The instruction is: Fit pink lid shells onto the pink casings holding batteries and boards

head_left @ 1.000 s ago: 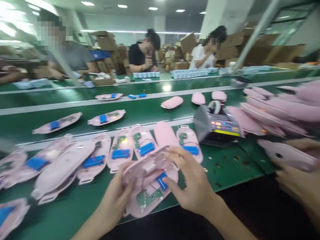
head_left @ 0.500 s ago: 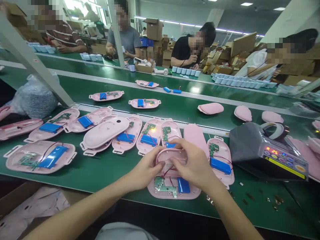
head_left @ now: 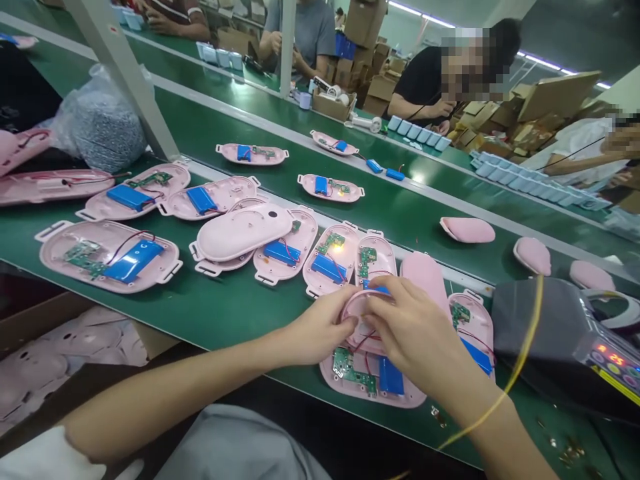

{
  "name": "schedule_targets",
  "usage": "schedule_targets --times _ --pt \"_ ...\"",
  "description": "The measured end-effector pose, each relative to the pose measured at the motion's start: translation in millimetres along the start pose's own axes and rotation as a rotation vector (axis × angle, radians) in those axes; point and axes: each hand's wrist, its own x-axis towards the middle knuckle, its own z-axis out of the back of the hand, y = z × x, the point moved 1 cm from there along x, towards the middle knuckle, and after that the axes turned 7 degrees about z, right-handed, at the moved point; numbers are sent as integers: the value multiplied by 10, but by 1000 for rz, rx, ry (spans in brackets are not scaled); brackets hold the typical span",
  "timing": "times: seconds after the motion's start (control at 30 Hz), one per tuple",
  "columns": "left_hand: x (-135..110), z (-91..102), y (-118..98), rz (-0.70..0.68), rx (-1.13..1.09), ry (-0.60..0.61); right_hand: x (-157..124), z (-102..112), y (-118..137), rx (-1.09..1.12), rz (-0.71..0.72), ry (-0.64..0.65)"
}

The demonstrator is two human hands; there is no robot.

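My left hand [head_left: 323, 327] grips the left rim of a small pink plastic shell [head_left: 356, 305], its thumb pressed against the near side. My right hand [head_left: 407, 323] is closed on the shell's right side, with fingers bent over the rim into the hollow; whether they pinch a small part there is hidden. Beneath both hands lies a larger pink casing [head_left: 413, 399], open side up. It carries a green circuit board [head_left: 353, 370] and a blue battery pack [head_left: 391, 377]. Thin red and dark wires run between casing and shell.
Several pink casings [head_left: 107, 260] with boards and batteries line the green bench [head_left: 225, 310]. A dark machine [head_left: 545, 333] with a red display stands right. A yellow strand [head_left: 525, 347] crosses my right forearm. A metal post [head_left: 130, 80] rises left. Co-workers sit across the conveyor.
The view has tilted and swung, so the bench slants more. My right fingers have moved deeper over the small shell, which both hands still hold. The yellow strand has appeared.
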Motion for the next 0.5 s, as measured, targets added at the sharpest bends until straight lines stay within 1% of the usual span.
schedule_targets --times 0.13,0.2,0.23,0.3,0.37,0.4,0.43,0.5 --pt "-5 2 -23 -43 -21 12 20 -16 70 -146 -3 -47" --pt "-13 13 -19 -37 -7 21 37 -12 80 -152 -57 -76" --pt "-19 22 -15 -28 14 25 48 -1 62 -149 -130 -80" --pt "-37 46 -4 -9 63 33 66 44 -23 -126 -381 -39" --pt "-58 61 2 20 93 45 69 100 -139 -19 -629 63" --pt "-68 63 3 40 97 45 63 125 -190 88 -696 110" --pt "-77 60 2 61 103 36 54 144 -226 218 -711 145" --pt "-90 42 -6 87 119 2 22 158 -247 432 -627 148"
